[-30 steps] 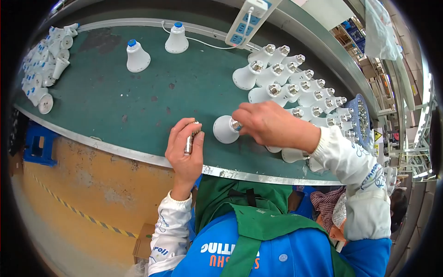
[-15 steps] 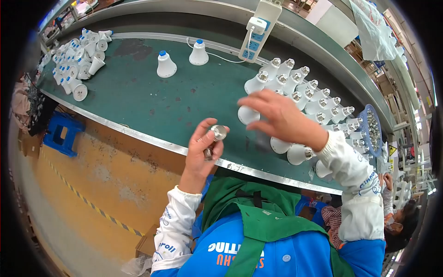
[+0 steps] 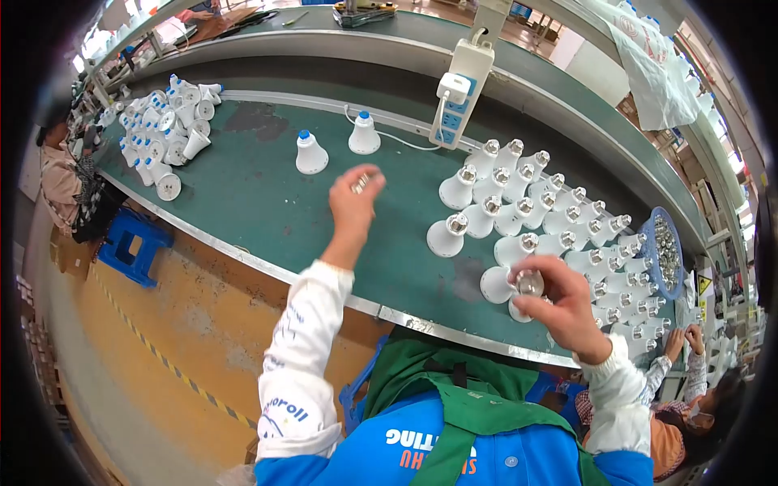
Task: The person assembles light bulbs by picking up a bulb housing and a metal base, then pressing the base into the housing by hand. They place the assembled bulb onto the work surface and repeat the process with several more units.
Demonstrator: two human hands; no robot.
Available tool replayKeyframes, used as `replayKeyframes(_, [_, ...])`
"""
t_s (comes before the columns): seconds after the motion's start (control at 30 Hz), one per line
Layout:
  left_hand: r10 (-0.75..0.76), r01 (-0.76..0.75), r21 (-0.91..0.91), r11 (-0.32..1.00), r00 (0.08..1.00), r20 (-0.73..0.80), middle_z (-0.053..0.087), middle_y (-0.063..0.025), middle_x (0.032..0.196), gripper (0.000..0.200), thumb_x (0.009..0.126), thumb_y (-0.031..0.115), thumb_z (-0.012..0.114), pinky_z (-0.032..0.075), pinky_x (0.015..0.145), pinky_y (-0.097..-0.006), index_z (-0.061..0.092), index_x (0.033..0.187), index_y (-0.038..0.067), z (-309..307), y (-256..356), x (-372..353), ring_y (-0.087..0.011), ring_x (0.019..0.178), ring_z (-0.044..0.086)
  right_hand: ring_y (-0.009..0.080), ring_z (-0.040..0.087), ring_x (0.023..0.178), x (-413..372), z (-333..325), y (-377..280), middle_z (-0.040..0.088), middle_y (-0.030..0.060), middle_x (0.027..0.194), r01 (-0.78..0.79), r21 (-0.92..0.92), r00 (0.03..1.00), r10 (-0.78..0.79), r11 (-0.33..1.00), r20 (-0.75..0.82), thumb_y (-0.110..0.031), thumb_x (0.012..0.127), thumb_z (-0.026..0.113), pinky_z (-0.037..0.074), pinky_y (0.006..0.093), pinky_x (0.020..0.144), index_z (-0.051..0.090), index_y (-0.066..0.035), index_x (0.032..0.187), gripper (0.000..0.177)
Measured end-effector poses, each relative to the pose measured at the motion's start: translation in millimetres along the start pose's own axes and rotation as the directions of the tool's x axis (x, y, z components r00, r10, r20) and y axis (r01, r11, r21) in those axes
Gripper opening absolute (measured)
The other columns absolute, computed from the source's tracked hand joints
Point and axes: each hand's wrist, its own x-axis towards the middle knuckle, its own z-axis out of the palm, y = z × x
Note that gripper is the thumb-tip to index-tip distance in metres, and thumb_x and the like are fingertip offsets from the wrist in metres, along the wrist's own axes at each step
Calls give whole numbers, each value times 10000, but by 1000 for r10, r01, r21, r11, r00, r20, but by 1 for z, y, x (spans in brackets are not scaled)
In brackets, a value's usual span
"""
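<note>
My left hand [image 3: 353,204] is closed around small metal screw caps [image 3: 362,183], partly hidden by its fingers. It is above the green bench, just in front of two upright white bulb housings with blue tips, one housing [image 3: 311,154] to the left and the other housing [image 3: 365,134] farther back. Between the thumb and curled fingers of my right hand [image 3: 563,304] is a round, shiny metal cap [image 3: 530,283]. That hand hovers over the front edge of a group of white bulbs with silver screw caps, overlapping a bulb [image 3: 495,285] there.
Rows of capped bulbs [image 3: 488,212] cover the right side of the bench [image 3: 267,174]. Beyond them is a blue basket [image 3: 679,275] of metal caps. A pile of blue-tipped housings [image 3: 174,121] lies far left. A power strip [image 3: 463,93] stands at the back. Co-workers sit at both ends.
My left hand has moved forward toward the blue-tipped housings. My right hand has drawn back from a bulb in the left column and now holds a metal cap. The view has tilted up.
</note>
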Motion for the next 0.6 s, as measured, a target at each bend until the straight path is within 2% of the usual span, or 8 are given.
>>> replayKeyframes(0.03, [147,-123,188,974,982,-117,579,-39,776,296,715,178,712,443,507,-247,636,978,64,2,-12,33,-119,630,542,97,542,824,-10,-5,3,574,26,926,-99,49,995,99,994,6,32,732,612,433,229,708,563,-33,1034,312])
replayKeyframes(0.1, [350,-182,558,810,913,-210,588,-127,942,458,672,289,743,474,698,-330,611,1047,63,9,-3,71,-229,812,574,98,538,836,-25,-4,13,544,47,1007,-96,115,995,98,989,-16,56,729,605,451,226,719,558,-17,1071,353])
replayKeyframes(0.27, [168,-11,638,770,968,-185,487,-151,1083,549,657,345,734,446,816,-420,566,1135,133,25,9,110,-336,944,549,125,549,854,-42,-5,8,509,82,1088,-232,417,962,270,879,-34,51,759,578,473,250,729,519,-16,1166,417])
replayKeyframes(0.37, [113,5,675,738,985,-131,492,-160,1097,562,659,388,718,443,823,-418,570,1134,126,26,-8,126,-345,943,548,134,564,869,-50,-11,10,530,85,1064,-215,372,973,233,903,-1,42,778,561,479,260,722,469,-19,1232,467])
replayKeyframes(0.4, [109,-3,677,736,987,-115,492,-160,1097,562,659,388,718,443,823,-418,570,1134,126,24,-10,127,-345,943,548,135,575,846,-50,-12,10,550,83,1022,-194,217,979,202,957,-14,38,771,575,481,259,708,480,-10,1202,444])
replayKeyframes(0.43, [185,-59,691,720,977,-109,501,-161,1081,538,664,376,716,440,816,-408,582,1115,114,22,-12,125,-338,932,547,135,587,823,-51,-12,10,571,80,980,-174,57,984,175,983,-19,34,764,588,483,257,694,491,0,1172,421])
replayKeyframes(0.53, [417,-340,639,690,908,32,532,-157,1005,474,674,324,718,432,789,-372,614,1056,64,9,-8,97,-307,887,541,125,588,731,-56,-2,21,594,69,884,-90,3,980,89,996,-177,22,737,629,478,245,656,530,2,1058,337])
replayKeyframes(0.6, [460,-421,515,747,886,58,547,-133,935,457,663,253,732,437,764,-340,613,1049,38,1,14,45,-267,852,544,132,566,662,-57,-3,18,586,65,850,-71,-146,988,50,987,-147,12,701,665,463,246,607,549,-7,981,304])
